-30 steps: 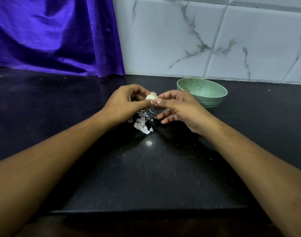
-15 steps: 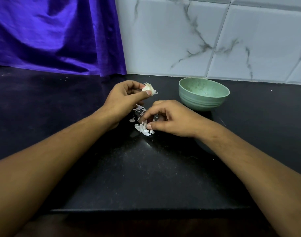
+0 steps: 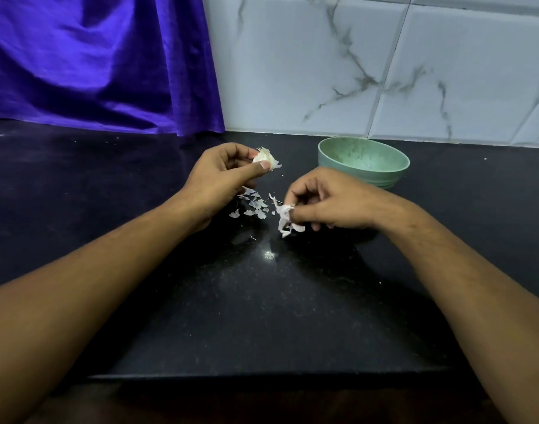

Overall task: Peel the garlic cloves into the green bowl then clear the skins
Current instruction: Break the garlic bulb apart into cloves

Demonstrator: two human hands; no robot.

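Head view: both hands at work above a dark counter (image 3: 262, 301).
The left hand (image 3: 219, 175) is curled round a garlic clove (image 3: 263, 159), pinching it between thumb and fingertips, raised off the surface. The right hand (image 3: 326, 200), fingers bent, pinches a strip of skin (image 3: 285, 214) at its fingertips. A scatter of loose skins (image 3: 256, 205) lies between the two hands, just under the left one. The green bowl (image 3: 363, 159) stands just beyond the right hand.
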